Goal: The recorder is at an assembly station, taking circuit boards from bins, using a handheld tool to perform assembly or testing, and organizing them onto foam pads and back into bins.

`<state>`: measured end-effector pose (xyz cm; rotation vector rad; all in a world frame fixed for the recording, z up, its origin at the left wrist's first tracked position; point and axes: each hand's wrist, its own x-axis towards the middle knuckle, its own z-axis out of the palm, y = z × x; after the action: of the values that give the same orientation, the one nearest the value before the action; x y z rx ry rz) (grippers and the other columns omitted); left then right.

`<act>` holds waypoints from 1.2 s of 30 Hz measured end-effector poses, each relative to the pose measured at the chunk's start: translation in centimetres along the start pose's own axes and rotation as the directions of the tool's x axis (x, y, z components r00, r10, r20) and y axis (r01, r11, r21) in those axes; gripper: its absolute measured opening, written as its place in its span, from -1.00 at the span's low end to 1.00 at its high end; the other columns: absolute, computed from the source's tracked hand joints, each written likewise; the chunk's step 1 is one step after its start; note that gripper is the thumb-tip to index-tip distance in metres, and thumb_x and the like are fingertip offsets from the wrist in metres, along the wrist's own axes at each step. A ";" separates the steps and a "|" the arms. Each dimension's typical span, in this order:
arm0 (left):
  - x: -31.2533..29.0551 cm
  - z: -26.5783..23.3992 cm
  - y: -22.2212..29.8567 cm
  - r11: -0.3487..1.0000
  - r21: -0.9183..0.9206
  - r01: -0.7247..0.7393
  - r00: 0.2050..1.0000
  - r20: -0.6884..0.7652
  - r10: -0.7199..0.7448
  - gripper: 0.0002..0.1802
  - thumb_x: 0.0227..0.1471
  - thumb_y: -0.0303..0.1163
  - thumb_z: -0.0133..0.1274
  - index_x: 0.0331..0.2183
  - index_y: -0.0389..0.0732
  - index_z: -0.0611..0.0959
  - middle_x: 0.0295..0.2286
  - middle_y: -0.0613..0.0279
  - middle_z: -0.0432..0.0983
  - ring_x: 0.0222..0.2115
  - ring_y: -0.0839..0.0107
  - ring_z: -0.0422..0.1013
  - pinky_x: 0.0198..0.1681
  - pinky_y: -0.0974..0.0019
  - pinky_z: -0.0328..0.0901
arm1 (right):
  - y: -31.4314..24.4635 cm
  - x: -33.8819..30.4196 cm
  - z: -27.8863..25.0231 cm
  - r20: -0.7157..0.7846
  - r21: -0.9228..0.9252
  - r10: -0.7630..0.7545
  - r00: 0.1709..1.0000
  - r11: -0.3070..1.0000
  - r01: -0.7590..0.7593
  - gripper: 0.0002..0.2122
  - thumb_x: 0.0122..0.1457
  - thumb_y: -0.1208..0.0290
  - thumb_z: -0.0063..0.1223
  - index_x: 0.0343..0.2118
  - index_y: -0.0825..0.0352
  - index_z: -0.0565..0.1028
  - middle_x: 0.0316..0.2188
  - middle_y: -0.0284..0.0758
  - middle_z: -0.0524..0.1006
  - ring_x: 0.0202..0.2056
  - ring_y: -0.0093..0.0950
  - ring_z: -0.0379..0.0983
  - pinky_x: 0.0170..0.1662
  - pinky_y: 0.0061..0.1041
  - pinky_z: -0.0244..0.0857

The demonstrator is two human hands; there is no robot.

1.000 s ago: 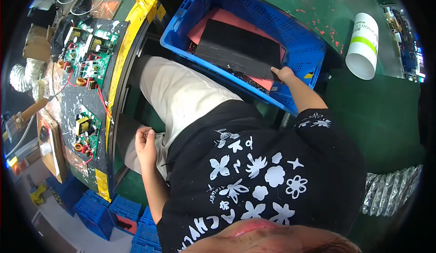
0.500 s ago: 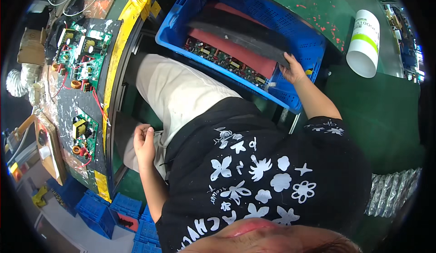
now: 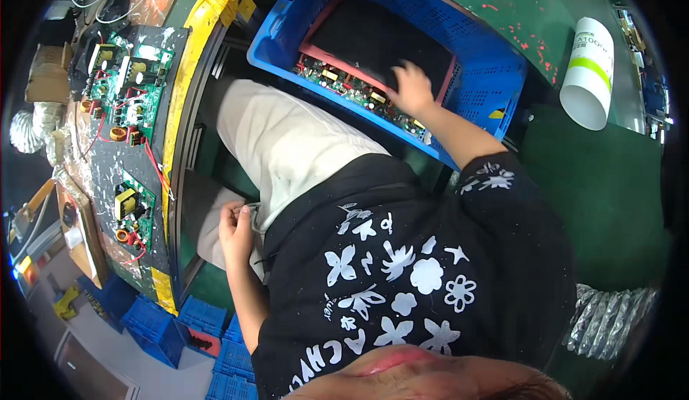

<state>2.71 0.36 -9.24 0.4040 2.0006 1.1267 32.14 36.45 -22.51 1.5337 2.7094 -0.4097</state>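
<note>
1. At nine o'clock the workbench (image 3: 183,106), edged in yellow tape, carries a green circuit board (image 3: 129,84) with red wires at its upper end and a smaller green board (image 3: 130,213) below it; both lie flat and face up, apparently laid out for work.
2. Toward seven o'clock, stacked blue bins (image 3: 179,325) sit on the floor beside the bench.
3. Left of centre the left hand (image 3: 235,226) rests on the lap, fingers curled loosely against the pale trousers (image 3: 287,142) and gripping nothing I can make out; it looks parked.
4. At twelve o'clock a blue crate (image 3: 474,84) stands beside the knees. Inside, a long circuit board (image 3: 355,91) lies along the near wall under a dark sheet (image 3: 366,38) on a pink tray.
5. The right hand (image 3: 413,88) reaches into the crate, fingers spread on the dark sheet's lower edge, just above the board; whether they pinch it I cannot tell.
6. At two o'clock a white roll with a green band (image 3: 588,70) stands on the green floor, well apart from the crate. The crate's wall and the sheet hem in the board.
</note>
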 end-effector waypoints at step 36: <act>-0.6 -0.8 -2.1 0.975 0.204 0.090 0.992 -0.107 -0.069 -0.86 0.05 -0.49 0.03 -0.30 -0.29 0.49 -0.56 0.43 0.29 -0.54 0.64 0.17 -0.46 0.53 0.14 | -4.4 4.6 4.1 0.449 0.159 -0.517 0.728 0.849 0.505 -0.75 0.10 0.23 -0.05 -0.18 0.16 0.51 -0.16 -0.25 0.41 -0.13 -0.22 0.38 -0.12 -0.28 0.34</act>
<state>2.68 -1.58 -10.47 0.3766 2.2116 0.9062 25.50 37.24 -26.11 0.5249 2.6546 -0.7169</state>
